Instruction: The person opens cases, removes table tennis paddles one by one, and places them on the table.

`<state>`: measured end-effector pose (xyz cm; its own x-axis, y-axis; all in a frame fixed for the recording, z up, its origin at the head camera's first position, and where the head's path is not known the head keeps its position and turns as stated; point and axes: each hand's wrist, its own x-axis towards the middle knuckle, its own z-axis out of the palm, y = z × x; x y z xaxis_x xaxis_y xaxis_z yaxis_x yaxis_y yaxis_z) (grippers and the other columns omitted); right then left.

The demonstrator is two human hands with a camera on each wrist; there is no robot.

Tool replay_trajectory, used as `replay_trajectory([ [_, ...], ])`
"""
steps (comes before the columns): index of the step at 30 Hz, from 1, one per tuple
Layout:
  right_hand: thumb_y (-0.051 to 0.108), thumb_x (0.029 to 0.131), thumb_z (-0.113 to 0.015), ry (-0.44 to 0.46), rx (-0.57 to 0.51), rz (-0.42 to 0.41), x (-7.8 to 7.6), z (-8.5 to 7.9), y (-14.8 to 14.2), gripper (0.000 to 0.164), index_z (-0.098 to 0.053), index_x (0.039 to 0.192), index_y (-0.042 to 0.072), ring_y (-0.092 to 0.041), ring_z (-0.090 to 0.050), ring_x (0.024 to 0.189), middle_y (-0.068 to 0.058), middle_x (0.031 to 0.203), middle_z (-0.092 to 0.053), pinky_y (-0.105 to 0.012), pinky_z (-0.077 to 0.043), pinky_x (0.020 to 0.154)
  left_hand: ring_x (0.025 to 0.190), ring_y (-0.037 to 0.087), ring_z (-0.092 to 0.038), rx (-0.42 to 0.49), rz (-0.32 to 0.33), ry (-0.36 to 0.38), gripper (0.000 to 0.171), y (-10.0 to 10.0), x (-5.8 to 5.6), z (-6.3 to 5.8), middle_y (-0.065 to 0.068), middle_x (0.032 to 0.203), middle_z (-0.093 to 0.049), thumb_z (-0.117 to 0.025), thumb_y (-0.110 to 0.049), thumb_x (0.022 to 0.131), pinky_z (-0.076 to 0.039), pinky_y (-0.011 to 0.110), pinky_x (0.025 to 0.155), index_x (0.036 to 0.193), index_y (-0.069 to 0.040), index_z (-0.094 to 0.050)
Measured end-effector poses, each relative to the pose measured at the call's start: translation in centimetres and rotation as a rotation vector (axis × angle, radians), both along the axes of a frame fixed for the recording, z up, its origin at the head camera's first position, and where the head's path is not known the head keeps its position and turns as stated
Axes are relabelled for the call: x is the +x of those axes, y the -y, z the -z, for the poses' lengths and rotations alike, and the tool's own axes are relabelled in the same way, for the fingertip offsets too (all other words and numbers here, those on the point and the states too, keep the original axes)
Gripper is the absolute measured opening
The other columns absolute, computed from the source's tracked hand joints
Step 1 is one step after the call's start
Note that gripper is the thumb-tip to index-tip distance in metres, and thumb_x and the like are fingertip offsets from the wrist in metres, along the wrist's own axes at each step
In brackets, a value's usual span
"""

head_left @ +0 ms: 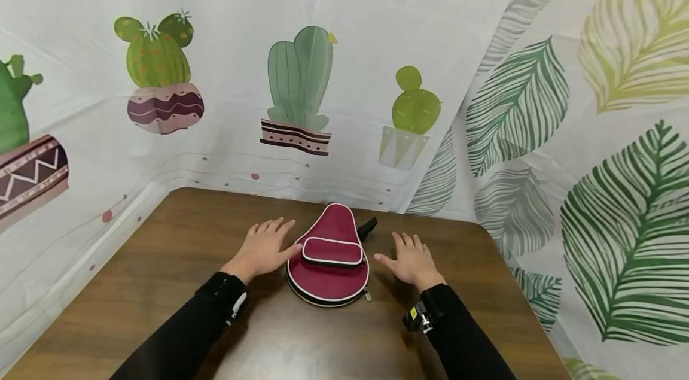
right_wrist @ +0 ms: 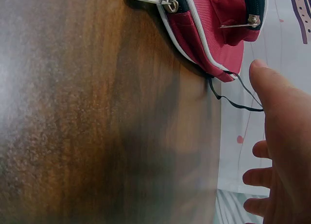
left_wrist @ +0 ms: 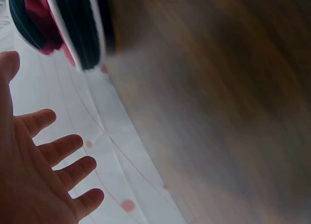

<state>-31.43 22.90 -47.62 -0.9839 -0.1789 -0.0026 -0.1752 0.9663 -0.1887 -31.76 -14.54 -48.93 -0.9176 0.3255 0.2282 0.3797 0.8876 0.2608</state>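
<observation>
A dark red table tennis paddle case (head_left: 328, 284) with white piping lies on the table, narrow end away from me. A small zipped pocket (head_left: 332, 251) sits on its front. Left of it is my left hand (head_left: 264, 251), fingers spread, the thumb tip at the case's edge; whether it touches cannot be told. My right hand (head_left: 411, 260) hovers apart on the other side, fingers extended, holding nothing. The right wrist view shows a metal zipper pull (right_wrist: 170, 3) and a thin black cord loop (right_wrist: 238, 106) by the case. In the left wrist view, the palm of my left hand (left_wrist: 39, 161) holds nothing.
The brown wooden table (head_left: 161, 272) ends at a white cloth backdrop (head_left: 231, 69) printed with cacti. Another cloth with leaf prints (head_left: 517, 105) hangs along the right side. A black strap (head_left: 367, 228) sticks out at the case's upper right.
</observation>
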Motion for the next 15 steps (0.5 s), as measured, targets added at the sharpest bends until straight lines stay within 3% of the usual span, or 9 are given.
replay_trajectory([
  [6, 0.068, 0.095, -0.046, -0.004, -0.008, 0.018, 0.4, -0.1, -0.5, 0.087, -0.033, 0.157, 0.008, -0.049, -0.025, 0.147, -0.021, 0.158, -0.035, -0.064, -0.022, 0.116, 0.141, 0.041, -0.040, 0.013, 0.103, -0.024, 0.071, -3.3, 0.2, -0.6, 0.019, 0.154, -0.043, -0.043, -0.061, 0.100, -0.027, 0.065, 0.113, 0.152, -0.014, -0.043],
  [10, 0.068, 0.096, -0.045, -0.004, -0.004, 0.024, 0.6, 0.1, -0.8, 0.086, -0.032, 0.157, 0.008, -0.049, -0.025, 0.147, -0.022, 0.158, -0.035, -0.064, -0.022, 0.116, 0.142, 0.038, -0.039, -0.001, 0.167, 0.008, 0.072, -5.3, 0.7, -1.2, 0.018, 0.155, -0.041, -0.044, -0.063, 0.099, -0.027, 0.061, 0.114, 0.153, -0.016, -0.043],
  [15, 0.074, 0.094, -0.039, 0.011, 0.004, 0.012, 0.8, 0.3, -0.5, 0.090, -0.033, 0.157, 0.009, -0.049, -0.026, 0.147, -0.021, 0.158, -0.036, -0.063, -0.023, 0.116, 0.143, 0.037, -0.039, -0.020, 0.210, 0.046, 0.074, -6.5, 1.4, -1.2, 0.016, 0.157, -0.040, -0.046, -0.066, 0.096, -0.028, 0.059, 0.115, 0.154, -0.019, -0.042],
])
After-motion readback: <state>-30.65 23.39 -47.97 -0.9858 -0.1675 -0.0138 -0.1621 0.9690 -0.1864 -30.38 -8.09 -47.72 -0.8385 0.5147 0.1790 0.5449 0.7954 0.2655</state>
